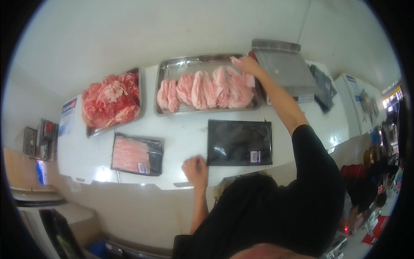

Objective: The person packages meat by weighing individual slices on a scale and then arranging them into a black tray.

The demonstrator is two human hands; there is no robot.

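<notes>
My right hand (249,65) reaches over the far right corner of a metal tray (185,65), its fingers closed on a pale pink slice of meat (236,61). Several folded piles of pink and white sliced meat (200,90) lie side by side in that tray. My left hand (195,170) is curled into a loose fist at the near edge of the white counter, and nothing shows in it. Just right of it, a flat black packet (239,143) with a small label lies on the counter. Further left is a clear-fronted black packet of sliced meat (133,155), also labelled.
A second metal tray (140,97) heaped with red meat (113,99) stands at the left. Beyond my right forearm is a grey weighing scale (282,67), with dark plastic bags (322,86) beside it. The white counter (183,129) meets a pale wall behind. Other people (364,190) are at the far right.
</notes>
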